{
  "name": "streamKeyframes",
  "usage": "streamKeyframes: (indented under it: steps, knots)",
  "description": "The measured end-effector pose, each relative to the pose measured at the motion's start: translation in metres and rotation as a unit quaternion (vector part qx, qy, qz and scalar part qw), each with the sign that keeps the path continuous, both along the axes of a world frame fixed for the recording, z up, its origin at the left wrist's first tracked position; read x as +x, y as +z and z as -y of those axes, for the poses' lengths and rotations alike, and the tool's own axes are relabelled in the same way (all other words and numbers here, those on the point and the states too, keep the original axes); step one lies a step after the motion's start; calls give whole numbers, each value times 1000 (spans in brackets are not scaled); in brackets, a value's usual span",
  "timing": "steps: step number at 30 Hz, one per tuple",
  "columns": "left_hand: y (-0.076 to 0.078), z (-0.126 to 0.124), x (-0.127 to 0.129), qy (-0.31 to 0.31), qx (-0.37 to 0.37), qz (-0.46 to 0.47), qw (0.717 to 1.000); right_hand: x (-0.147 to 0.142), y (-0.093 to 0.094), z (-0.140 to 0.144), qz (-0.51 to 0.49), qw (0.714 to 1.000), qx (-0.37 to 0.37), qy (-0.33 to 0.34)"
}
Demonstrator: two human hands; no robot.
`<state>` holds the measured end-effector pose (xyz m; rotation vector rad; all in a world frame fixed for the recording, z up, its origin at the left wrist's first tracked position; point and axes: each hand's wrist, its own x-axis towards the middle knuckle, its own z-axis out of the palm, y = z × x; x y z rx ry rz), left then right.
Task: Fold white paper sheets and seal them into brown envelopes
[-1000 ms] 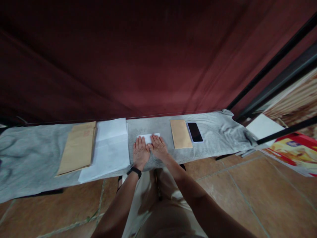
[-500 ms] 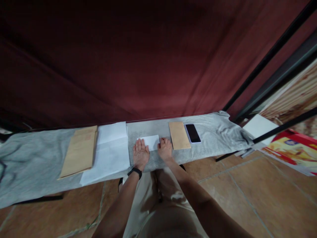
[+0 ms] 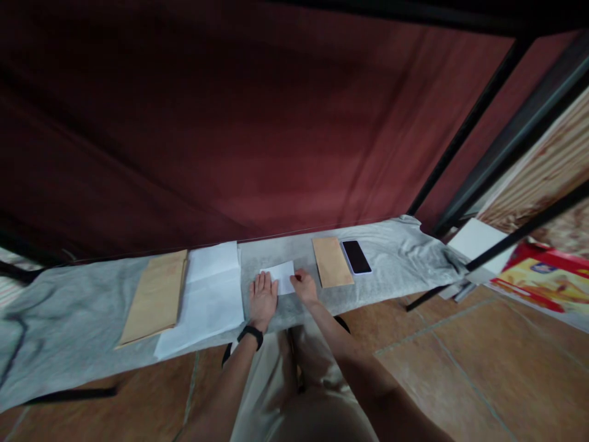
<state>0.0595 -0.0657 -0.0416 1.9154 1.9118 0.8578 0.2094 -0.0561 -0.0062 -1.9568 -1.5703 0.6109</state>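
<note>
R hand (image 3: 304,285) now off-centre, paper (image 3: 281,274) edge.

A small white paper (image 3: 281,275) at the grey cloth's (image 3: 69,313) near edge is pressed flat by the left hand (image 3: 262,299) and pinched at its right edge by the right hand (image 3: 304,285).

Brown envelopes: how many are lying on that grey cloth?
2. A large brown envelope lies at the left, beside the white sheets. A smaller brown envelope lies right of the hands, next to the phone. More could be hidden under the sheets.
</note>
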Motion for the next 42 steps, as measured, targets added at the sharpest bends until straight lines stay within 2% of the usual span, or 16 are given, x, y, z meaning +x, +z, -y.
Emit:
streamKeyframes:
  steps: [2, 3, 7, 9, 11, 14, 18, 21, 28, 31, 34, 36, 39, 42]
  knots:
    - [12, 2, 7, 2, -12, 183, 983, -1, 11, 8, 3, 999, 34, -5]
    - [19, 2, 13, 3, -16, 275, 961, -3, 16, 12, 11, 998, 61, -5]
    - [42, 1, 39, -15, -12, 429, 903, -14, 36, 29, 83, 980, 172, 54]
    - [47, -1, 45, 0, -20, 524, 852, -19, 40, 36, 101, 971, 192, 100]
    - [47, -3, 41, 25, -31, 565, 824, -21, 37, 40, 87, 962, 211, 152]
    - [37, -3, 24, 50, -44, 539, 840, -16, 22, 42, 28, 952, 233, 194]
    - [19, -8, 0, 72, -76, 456, 884, -4, -7, 43, -36, 958, 233, 161]
    - [11, -15, -10, 85, -85, 377, 918, 2, -23, 40, -42, 965, 213, 149]
    - [7, -25, -10, 86, -66, 248, 963, -3, -42, 22, 77, 966, 156, 191]
    - [5, -21, -7, 81, -37, 144, 986, -8, -50, 19, 146, 961, 131, 197]
    - [0, -12, 0, 59, 43, 24, 997, -11, -58, 20, 192, 956, 115, 191]
    - [-4, -6, 8, 16, 74, -23, 997, -12, -60, 21, 207, 952, 112, 194]
    - [-10, 2, 23, -84, 31, -59, 994, -11, -60, 22, 225, 946, 105, 210]
    - [-16, 7, 29, -114, -10, -96, 989, -11, -59, 22, 232, 944, 96, 215]
